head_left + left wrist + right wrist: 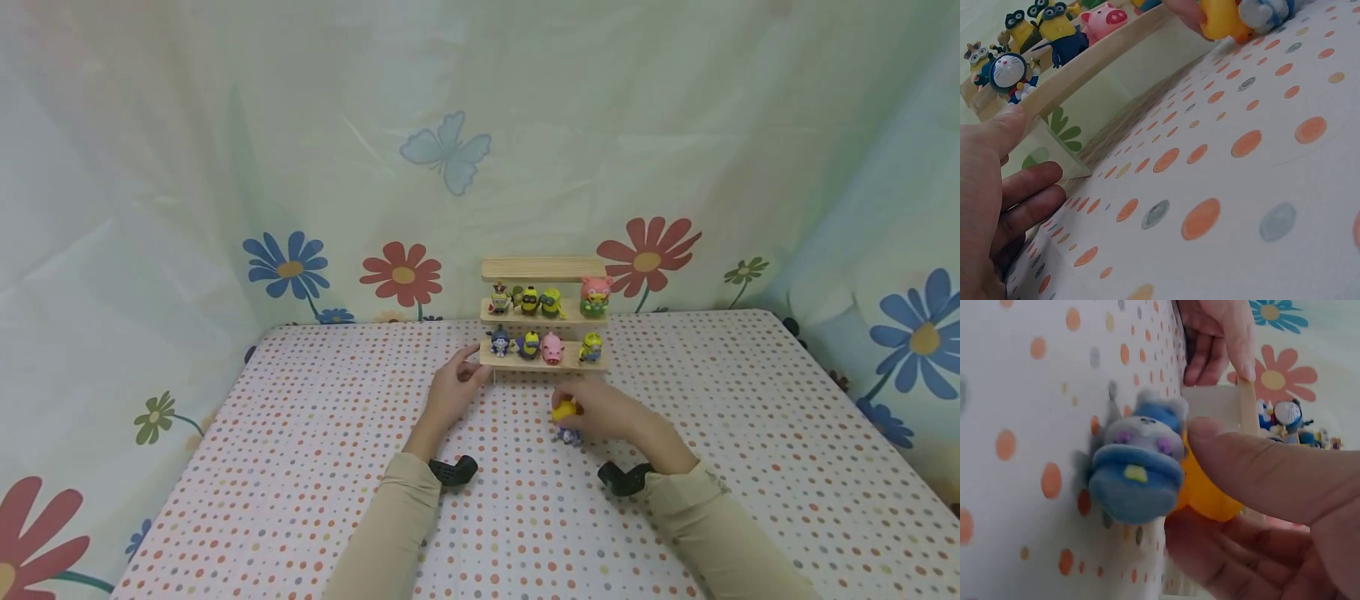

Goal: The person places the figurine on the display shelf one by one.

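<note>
My left hand [452,390] grips the left end of a tiered wooden shelf [543,268], thumb against the front edge of the lower board; its index finger is partly hidden. Its other fingers [1034,187] sit below the board, by the side panel. In front of the shelf my right hand [603,408] pinches a yellow toy figure [1210,494] between thumb and fingers. Beside that toy is a blue-and-white figure [1138,465] with purple eyes, low over the tablecloth. Whether the hand also bears this second figure I cannot tell.
Small figures stand on the shelf: a blue-and-white cat [1010,74], a pink pig [552,348], several yellow goggled ones and a larger pink one [597,296] on the middle board's right end. A dotted cloth [300,467] covers the table; a flowered curtain hangs behind.
</note>
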`<state>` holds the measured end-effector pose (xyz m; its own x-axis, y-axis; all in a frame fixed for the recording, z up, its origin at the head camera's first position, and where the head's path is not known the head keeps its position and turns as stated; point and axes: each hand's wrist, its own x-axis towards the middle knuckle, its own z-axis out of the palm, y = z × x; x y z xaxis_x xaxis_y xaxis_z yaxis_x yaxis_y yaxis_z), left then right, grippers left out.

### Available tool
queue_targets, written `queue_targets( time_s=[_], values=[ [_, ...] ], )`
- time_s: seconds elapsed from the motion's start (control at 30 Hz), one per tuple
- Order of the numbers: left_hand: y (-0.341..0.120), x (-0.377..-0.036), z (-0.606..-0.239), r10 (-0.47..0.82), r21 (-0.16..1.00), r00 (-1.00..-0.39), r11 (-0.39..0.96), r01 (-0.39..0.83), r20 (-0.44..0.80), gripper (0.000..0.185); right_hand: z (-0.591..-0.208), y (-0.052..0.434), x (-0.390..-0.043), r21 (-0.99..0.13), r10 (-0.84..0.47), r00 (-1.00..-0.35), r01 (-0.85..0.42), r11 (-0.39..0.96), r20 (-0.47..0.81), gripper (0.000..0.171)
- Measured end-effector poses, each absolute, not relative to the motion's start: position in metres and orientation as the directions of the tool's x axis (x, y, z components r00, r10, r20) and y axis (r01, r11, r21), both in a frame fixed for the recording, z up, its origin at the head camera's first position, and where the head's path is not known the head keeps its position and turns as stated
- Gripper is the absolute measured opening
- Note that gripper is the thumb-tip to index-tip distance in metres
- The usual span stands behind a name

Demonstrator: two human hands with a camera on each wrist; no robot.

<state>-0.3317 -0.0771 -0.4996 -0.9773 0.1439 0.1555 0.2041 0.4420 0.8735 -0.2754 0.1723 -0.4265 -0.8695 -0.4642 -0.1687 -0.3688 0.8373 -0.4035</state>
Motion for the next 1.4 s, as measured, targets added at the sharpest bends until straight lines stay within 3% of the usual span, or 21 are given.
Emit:
queue_targets(
  time_s=[0.13, 0.23, 0.37, 0.47, 0.6, 0.7, 0.87, 1.07, 1.2, 1.4],
  values=[
    [-0.077, -0.331, -0.499, 0.145, 0.878, -0.979, 0.437, 0.195, 0.145, 0.061, -0.425, 0.181, -0.281, -0.475, -0.491, -0.864, -0.389, 0.789, -0.107, 0.022],
    [-0.077, -0.331, -0.499, 0.143, 0.878, -0.979, 0.437, 0.195, 0.146, 0.061, -0.422, 0.186, -0.282, -0.613, -0.484, -0.875, -0.363, 0.701, -0.035, 0.034],
    [-0.077, -0.332, -0.500, 0.140, 0.877, -0.978, 0.436, 0.199, 0.153, 0.061, -0.419, 0.185, -0.281, -0.825, -0.442, -0.897, -0.264, 0.499, 0.019, 0.040],
    [-0.077, -0.332, -0.501, 0.141, 0.878, -0.978, 0.434, 0.203, 0.156, 0.061, -0.418, 0.177, -0.279, -0.895, -0.363, -0.931, -0.184, 0.407, 0.026, 0.043],
    [-0.077, -0.332, -0.502, 0.144, 0.878, -0.978, 0.434, 0.200, 0.152, 0.063, -0.418, 0.163, -0.276, -0.838, -0.209, -0.967, -0.231, 0.495, 0.143, 0.042],
    [-0.078, -0.331, -0.502, 0.138, 0.881, -0.980, 0.432, 0.190, 0.144, 0.065, -0.409, 0.152, -0.276, -0.770, -0.112, -0.960, -0.274, 0.576, 0.257, 0.042],
    [-0.078, -0.331, -0.501, 0.142, 0.884, -0.979, 0.425, 0.196, 0.149, 0.065, -0.366, 0.139, -0.291, -0.785, -0.043, -0.939, -0.310, 0.536, 0.342, 0.044],
    [-0.083, -0.333, -0.503, 0.157, 0.888, -0.973, 0.406, 0.218, 0.167, 0.059, -0.317, 0.130, -0.346, -0.628, -0.163, -0.931, -0.342, 0.699, 0.325, 0.046],
    [-0.084, -0.332, -0.506, 0.165, 0.893, -0.971, 0.390, 0.223, 0.170, 0.057, -0.309, 0.121, -0.383, -0.528, -0.285, -0.940, -0.340, 0.778, 0.186, 0.057],
    [-0.081, -0.335, -0.508, 0.170, 0.902, -0.968, 0.362, 0.234, 0.183, 0.058, -0.303, 0.105, -0.415, -0.391, -0.355, -0.928, -0.370, 0.843, 0.112, 0.050]
  ],
)
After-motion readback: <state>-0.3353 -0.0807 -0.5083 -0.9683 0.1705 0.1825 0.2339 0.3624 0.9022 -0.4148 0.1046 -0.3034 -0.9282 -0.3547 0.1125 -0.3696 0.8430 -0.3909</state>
